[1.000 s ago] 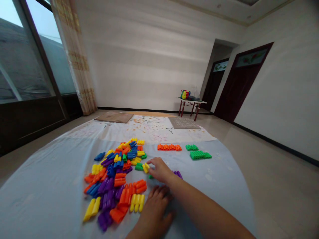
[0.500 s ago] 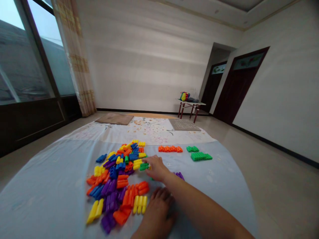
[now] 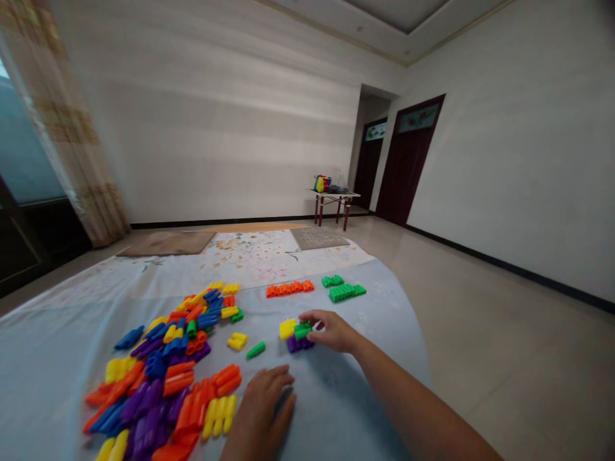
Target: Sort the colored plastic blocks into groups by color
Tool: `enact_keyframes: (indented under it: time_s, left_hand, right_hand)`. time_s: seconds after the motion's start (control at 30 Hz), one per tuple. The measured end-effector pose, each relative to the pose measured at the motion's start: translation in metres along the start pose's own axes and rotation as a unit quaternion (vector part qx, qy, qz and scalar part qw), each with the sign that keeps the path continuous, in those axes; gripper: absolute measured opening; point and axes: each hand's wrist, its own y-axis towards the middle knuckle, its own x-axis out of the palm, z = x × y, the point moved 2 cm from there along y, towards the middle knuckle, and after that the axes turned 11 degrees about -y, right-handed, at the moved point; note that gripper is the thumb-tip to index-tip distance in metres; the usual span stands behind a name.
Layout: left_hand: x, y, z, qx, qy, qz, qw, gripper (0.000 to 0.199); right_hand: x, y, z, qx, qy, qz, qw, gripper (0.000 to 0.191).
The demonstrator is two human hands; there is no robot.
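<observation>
My right hand pinches a green toy block made of joined tubes. A yellow block sits against the green one's left side; I cannot tell whether they are joined. Just below them is a purple block, partly covered. My left hand rests on the cloth with fingers stretched out, holding nothing. Left of it lies a yellow block of several tubes. A single green piece and a small yellow block lie beyond its fingertips.
A mixed pile of blocks spreads over the left of the blue cloth. An orange row and green blocks lie farther back. Two mats are at the far edge; a small table stands behind.
My right hand has moved right from the pile with the green block, and the yellow block has come along to the purple one. The view has turned right.
</observation>
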Motion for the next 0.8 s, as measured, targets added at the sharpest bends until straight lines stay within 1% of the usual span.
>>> enact_keyframes:
  time_s: [0.07, 0.13, 0.17, 0.2, 0.23, 0.27, 0.33, 0.37, 0.43, 0.5, 0.57, 0.6, 0.7, 0.8]
  left_hand:
    - [-0.002, 0.003, -0.001, -0.028, -0.01, 0.084, 0.996, 0.033]
    - [-0.003, 0.005, -0.002, -0.034, -0.008, 0.154, 0.988, 0.046]
    - [-0.004, 0.006, -0.003, -0.028, -0.003, 0.17, 0.985, 0.053]
    - [-0.004, 0.008, -0.004, -0.02, 0.001, 0.17, 0.985, 0.056]
    - [-0.005, 0.009, -0.004, -0.012, 0.004, 0.15, 0.989, 0.055]
    - [-0.005, 0.01, -0.004, -0.008, 0.003, 0.117, 0.993, 0.049]
    - [-0.008, 0.012, -0.003, -0.015, 0.003, 0.053, 0.998, 0.036]
    - [-0.01, 0.012, -0.001, -0.025, 0.006, 0.036, 0.999, 0.032]
    - [-0.015, 0.013, 0.004, -0.05, 0.022, 0.036, 0.998, 0.032]
    - [-0.019, 0.014, 0.011, -0.072, 0.043, 0.028, 0.996, 0.033]
    - [-0.021, 0.014, 0.021, -0.079, 0.057, -0.009, 0.995, 0.033]
    - [-0.022, 0.015, 0.025, -0.077, 0.062, -0.027, 0.995, 0.033]
    - [-0.024, 0.016, 0.034, -0.075, 0.071, -0.058, 0.993, 0.036]
    - [-0.029, 0.016, 0.034, -0.083, 0.067, -0.056, 0.993, 0.04]
  right_hand:
    - [-0.002, -0.009, 0.001, -0.005, 0.027, -0.039, 0.999, 0.044]
    - [-0.001, -0.015, -0.001, -0.016, 0.046, -0.083, 0.995, 0.043]
    - [0.001, -0.018, -0.004, -0.023, 0.053, -0.103, 0.993, 0.042]
    - [0.003, -0.02, -0.006, -0.031, 0.061, -0.119, 0.991, 0.042]
    - [0.005, -0.021, -0.009, -0.039, 0.069, -0.13, 0.988, 0.043]
    - [0.006, -0.022, -0.011, -0.048, 0.074, -0.135, 0.987, 0.044]
    - [0.006, -0.023, -0.012, -0.061, 0.076, -0.132, 0.987, 0.044]
    - [0.005, -0.023, -0.011, -0.061, 0.072, -0.124, 0.988, 0.044]
    - [-0.001, -0.021, -0.003, -0.046, 0.055, -0.089, 0.993, 0.043]
    - [-0.009, -0.02, 0.01, -0.02, 0.028, -0.028, 0.999, 0.043]
    - [-0.016, -0.02, 0.026, 0.003, -0.012, 0.035, 0.999, 0.043]
    - [-0.018, -0.021, 0.033, 0.013, -0.036, 0.055, 0.998, 0.044]
    - [-0.018, -0.022, 0.052, 0.025, -0.101, 0.077, 0.992, 0.046]
    - [-0.014, -0.024, 0.057, 0.03, -0.151, 0.12, 0.981, 0.048]
